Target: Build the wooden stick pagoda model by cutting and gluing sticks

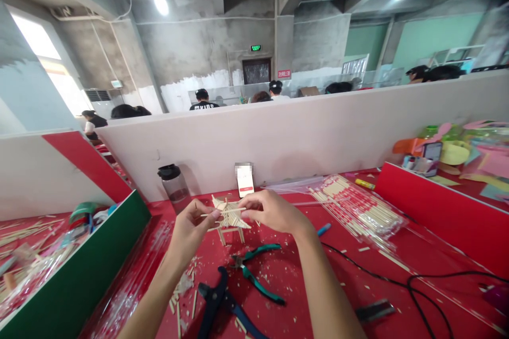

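A small model hut built of thin wooden sticks [231, 221] stands on the red table [342, 286] in front of me. My left hand [193, 225] pinches a thin stick at the model's left side. My right hand [270, 211] is closed with its fingertips on the same stick at the roof's right side. Both hands are raised just above the table, right at the model.
Green-handled pliers [256, 270] and blue-handled cutters [220, 302] lie near me among stick offcuts. Bags of sticks [360, 209] lie at right, a black cable [413, 280] crosses the table. A phone [245, 180] and a bottle [174, 186] stand against the white partition [318, 127]. Several people sit beyond it.
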The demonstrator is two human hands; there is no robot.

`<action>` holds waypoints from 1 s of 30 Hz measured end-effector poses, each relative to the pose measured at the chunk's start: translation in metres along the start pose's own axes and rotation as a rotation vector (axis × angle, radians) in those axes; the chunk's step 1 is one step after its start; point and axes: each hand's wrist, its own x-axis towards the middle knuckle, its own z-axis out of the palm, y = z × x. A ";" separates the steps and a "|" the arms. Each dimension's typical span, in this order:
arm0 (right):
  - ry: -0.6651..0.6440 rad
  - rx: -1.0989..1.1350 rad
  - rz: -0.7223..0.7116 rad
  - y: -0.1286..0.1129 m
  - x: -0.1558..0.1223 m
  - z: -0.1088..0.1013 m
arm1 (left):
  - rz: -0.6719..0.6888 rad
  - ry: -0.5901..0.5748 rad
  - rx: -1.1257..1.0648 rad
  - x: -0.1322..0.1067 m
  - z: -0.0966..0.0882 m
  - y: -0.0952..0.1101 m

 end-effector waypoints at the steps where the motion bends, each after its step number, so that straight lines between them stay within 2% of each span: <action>1: 0.032 0.002 -0.008 -0.001 0.000 0.000 | 0.010 -0.009 0.019 0.000 0.000 -0.001; 9: 0.200 0.018 -0.057 0.003 0.004 0.000 | 0.063 -0.167 0.169 -0.003 0.001 0.001; 13: 0.197 0.009 -0.056 0.006 0.005 0.001 | 0.034 -0.246 0.175 -0.004 -0.001 -0.002; 18: 0.195 -0.020 -0.052 0.009 0.007 0.004 | 0.006 -0.279 0.172 -0.006 -0.004 -0.005; 23: 0.191 -0.029 -0.068 0.010 0.010 0.007 | 0.050 -0.304 0.238 -0.009 -0.005 -0.006; 26: 0.196 -0.060 -0.073 0.013 0.012 0.011 | 0.071 -0.331 0.337 -0.011 -0.004 -0.006; 30: 0.183 -0.121 -0.040 0.020 0.017 0.020 | 0.049 -0.331 0.586 -0.014 -0.005 -0.004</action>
